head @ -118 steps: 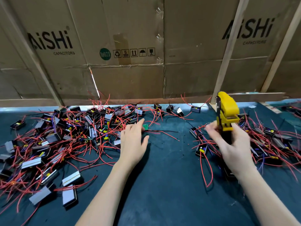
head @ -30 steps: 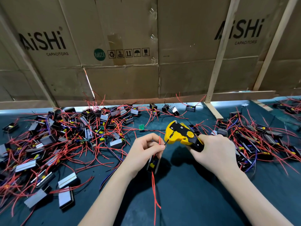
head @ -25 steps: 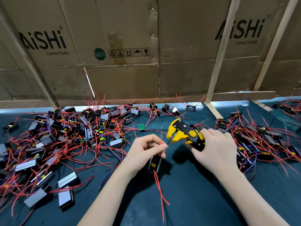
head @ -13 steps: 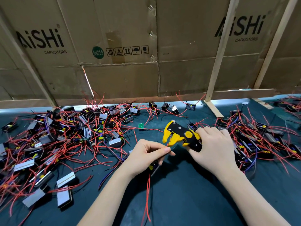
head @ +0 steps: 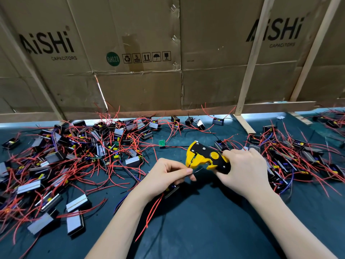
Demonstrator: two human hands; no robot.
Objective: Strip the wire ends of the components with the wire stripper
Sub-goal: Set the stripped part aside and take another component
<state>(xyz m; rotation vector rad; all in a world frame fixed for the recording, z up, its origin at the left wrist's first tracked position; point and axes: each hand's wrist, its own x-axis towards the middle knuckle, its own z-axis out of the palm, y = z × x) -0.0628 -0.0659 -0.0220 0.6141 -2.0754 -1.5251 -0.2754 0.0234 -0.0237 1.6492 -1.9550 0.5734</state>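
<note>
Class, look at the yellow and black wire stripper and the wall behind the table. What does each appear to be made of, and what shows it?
Yellow and black wire stripper: probably moulded plastic, smooth with a slight sheen; its jaw material cannot be told.
Brown back wall: corrugated cardboard, matt, with creases, tape and printed box symbols, braced by pale wooden battens.

A wall of flattened brown cardboard boxes (head: 141, 53), printed with "AiSHi CAPACITORS" and shipping symbols, stands behind the work surface. Pale wooden slats (head: 250, 68) lean across the cardboard, and one wooden strip (head: 276, 107) runs along its foot. The table (head: 205, 230) is covered in a dark teal mat, with a thin band of bright light (head: 37, 124) at its far edge under the cardboard.
</note>
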